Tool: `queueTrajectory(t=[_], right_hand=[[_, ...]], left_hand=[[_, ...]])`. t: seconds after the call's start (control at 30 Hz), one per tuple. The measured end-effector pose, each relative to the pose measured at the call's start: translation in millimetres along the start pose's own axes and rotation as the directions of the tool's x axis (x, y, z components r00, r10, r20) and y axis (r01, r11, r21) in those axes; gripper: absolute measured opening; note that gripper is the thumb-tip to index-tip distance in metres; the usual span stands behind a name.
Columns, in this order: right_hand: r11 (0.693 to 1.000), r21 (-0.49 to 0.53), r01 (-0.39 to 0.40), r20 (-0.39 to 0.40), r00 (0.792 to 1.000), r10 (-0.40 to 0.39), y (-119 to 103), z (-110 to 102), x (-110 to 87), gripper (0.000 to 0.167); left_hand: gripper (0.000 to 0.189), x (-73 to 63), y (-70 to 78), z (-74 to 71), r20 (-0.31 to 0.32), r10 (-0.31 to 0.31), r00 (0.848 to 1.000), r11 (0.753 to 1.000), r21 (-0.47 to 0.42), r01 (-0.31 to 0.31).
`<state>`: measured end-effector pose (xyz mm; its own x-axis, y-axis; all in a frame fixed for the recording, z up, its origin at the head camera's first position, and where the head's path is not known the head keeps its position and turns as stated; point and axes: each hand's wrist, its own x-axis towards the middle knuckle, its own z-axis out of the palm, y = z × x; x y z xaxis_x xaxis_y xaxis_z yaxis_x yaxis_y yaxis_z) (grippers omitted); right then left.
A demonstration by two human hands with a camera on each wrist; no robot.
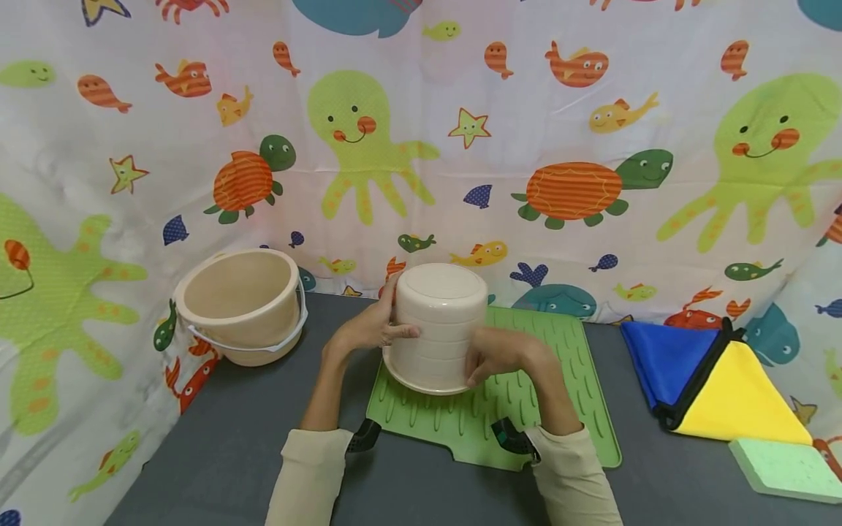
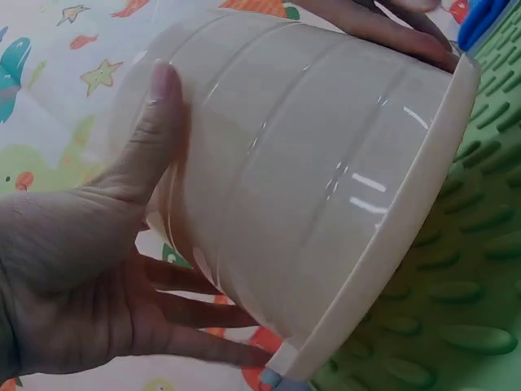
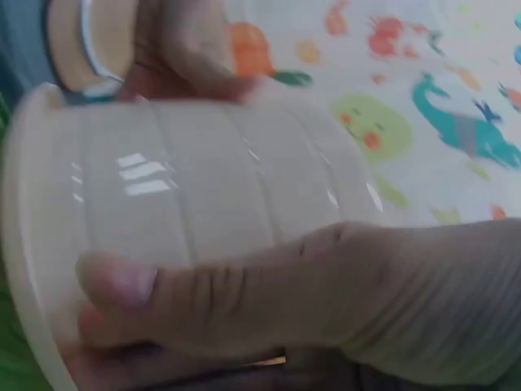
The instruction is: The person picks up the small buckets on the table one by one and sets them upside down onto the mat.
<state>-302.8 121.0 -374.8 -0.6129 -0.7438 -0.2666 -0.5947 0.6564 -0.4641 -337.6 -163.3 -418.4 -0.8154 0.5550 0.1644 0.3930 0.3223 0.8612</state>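
- Cream bucket (image 1: 437, 310) is rim-down over the green mat (image 1: 569, 387).
- Left hand (image 1: 371, 321) and right hand (image 1: 498, 352) grip its opposite sides, presumably to steady it.

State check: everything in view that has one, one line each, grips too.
Held bucket: upside down over the mat, contact unclear
Left grip: thumb and fingers round the held bucket's side
Right grip: against its other side near the rim, fingers partly hidden
Other bucket: upright on the table
Handle: down
Mat: flat
Cloth: folded, one piece or two unclear
Sponge: flat, wet or dry unclear
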Motion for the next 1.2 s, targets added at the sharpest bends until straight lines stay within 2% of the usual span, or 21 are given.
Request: queueTrajectory(t=[0.07,0.13,0.17,0.2,0.3,0.37,0.4,0.53,0.7,0.83,1.0,1.2], right_hand=[[1.000,0.030,0.003,-0.027,1.000,-0.003,6.8,-4.0,-6.3,0.015],[0.997,0.079,-0.020,-0.121,0.992,0.029,13.8,-7.8,-13.4,0.021],[0.993,0.112,-0.039,-0.179,0.982,0.059,16.8,-9.3,-16.2,0.029],[0.988,0.149,-0.050,-0.238,0.967,0.085,18.9,-10.6,-18.1,0.040],[0.965,0.259,-0.040,-0.373,0.918,0.138,22.7,-11.3,-18.7,0.091],[0.956,0.294,0.012,-0.402,0.909,0.112,21.9,-10.1,-14.3,0.118],[0.958,0.285,0.038,-0.403,0.912,0.083,20.8,-9.4,-11.5,0.123],[0.969,0.226,0.096,-0.389,0.921,-0.001,13.6,-6.7,-4.9,0.125],[0.980,0.193,0.048,-0.401,0.915,0.035,5.4,-6.3,-7.3,0.128],[0.982,0.184,0.039,-0.406,0.913,0.040,0.7,-6.5,-6.4,0.128],[0.983,0.183,0.011,-0.386,0.921,0.061,-4.5,-6.8,-5.3,0.125],[0.977,0.211,0.022,-0.370,0.927,0.059,-1.3,-6.1,-9.1,0.121]], left_hand=[[0.129,0.3,-2.6,0.1,0.019,0.028,0.999,0.999,-0.029,-0.027],[0.130,0.4,-5.0,-0.6,0.039,0.048,0.998,0.997,-0.059,-0.046],[0.131,0.0,-6.0,-1.2,0.048,0.049,0.998,0.996,-0.078,-0.045],[0.132,-0.4,-7.1,-1.8,0.058,0.047,0.997,0.995,-0.094,-0.042],[0.136,-1.5,-10.2,-2.9,0.088,0.035,0.996,0.996,-0.082,-0.028],[0.137,-2.6,-12.0,-3.2,0.110,0.025,0.994,0.998,-0.068,-0.018],[0.136,-3.0,-13.1,-3.4,0.123,0.028,0.992,0.998,-0.061,-0.020],[0.132,-4.7,-15.0,-4.4,0.168,0.035,0.985,0.996,-0.083,-0.021],[0.129,-5.3,-14.0,-6.2,0.198,0.012,0.980,0.996,-0.087,0.006],[0.130,-6.9,-15.1,-9.9,0.174,-0.022,0.984,0.996,-0.084,0.037],[0.132,-7.8,-15.6,-13.1,0.162,-0.053,0.985,0.995,-0.071,0.065],[0.135,-10.2,-11.5,-13.3,0.192,-0.035,0.981,0.991,-0.117,0.058]])
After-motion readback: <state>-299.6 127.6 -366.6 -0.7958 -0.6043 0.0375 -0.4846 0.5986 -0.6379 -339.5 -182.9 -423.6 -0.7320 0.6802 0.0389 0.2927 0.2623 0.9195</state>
